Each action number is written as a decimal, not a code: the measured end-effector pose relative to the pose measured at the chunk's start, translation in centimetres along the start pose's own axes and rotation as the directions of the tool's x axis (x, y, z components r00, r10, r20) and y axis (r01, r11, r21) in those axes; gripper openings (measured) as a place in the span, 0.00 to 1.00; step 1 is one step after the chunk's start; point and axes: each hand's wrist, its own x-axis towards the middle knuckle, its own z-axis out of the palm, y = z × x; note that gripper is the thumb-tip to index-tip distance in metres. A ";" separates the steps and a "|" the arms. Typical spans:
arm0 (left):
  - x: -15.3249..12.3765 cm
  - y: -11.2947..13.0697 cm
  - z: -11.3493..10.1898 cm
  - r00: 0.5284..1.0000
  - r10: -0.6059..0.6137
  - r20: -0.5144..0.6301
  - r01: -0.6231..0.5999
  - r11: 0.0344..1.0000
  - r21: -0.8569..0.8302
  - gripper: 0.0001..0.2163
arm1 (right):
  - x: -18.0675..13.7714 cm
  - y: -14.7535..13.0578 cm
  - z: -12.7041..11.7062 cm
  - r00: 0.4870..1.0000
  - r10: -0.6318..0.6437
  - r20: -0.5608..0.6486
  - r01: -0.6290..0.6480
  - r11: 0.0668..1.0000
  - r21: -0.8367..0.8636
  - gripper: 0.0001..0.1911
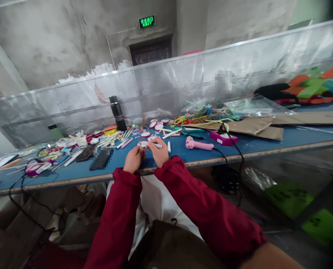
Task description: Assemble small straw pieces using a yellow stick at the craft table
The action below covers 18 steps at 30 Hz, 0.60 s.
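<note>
Small whitish piece [144,143], material unclear: pinched by fingers of left hand [133,160], over blue surface [118,158]. White pen-shaped stick [158,145]: pinched in right hand [161,154], axis roughly sideways, just right of piece.

Head view facing forward, down over nearby bench [180,152].

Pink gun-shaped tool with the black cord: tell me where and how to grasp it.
Take the pink gun-shaped tool by the middle of its slim handle, probably best from above and the near edge: it lies on the blue table with that side unblocked. Avoid the bulkier head at left and the black cord leaving the right end.
</note>
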 end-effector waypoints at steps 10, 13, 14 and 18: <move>0.0 0.1 -0.1 1.000 -0.006 0.008 0.006 0.999 0.043 0.09 | -0.1 -0.8 0.2 1.000 0.006 -0.013 -0.005 0.999 0.032 0.09; 0.1 0.0 -0.1 1.000 -0.006 0.008 0.006 0.999 0.047 0.09 | -0.1 -1.0 0.2 1.000 0.009 -0.024 -0.008 0.999 0.037 0.09; 0.1 -0.1 0.0 1.000 -0.005 0.004 0.005 0.999 0.048 0.09 | -0.1 -1.0 0.2 1.000 0.009 -0.027 -0.008 0.999 0.032 0.09; 0.2 -0.3 0.0 1.000 -0.010 0.006 0.010 0.999 0.041 0.09 | -0.1 -0.7 0.1 1.000 0.008 -0.021 -0.008 1.000 0.003 0.09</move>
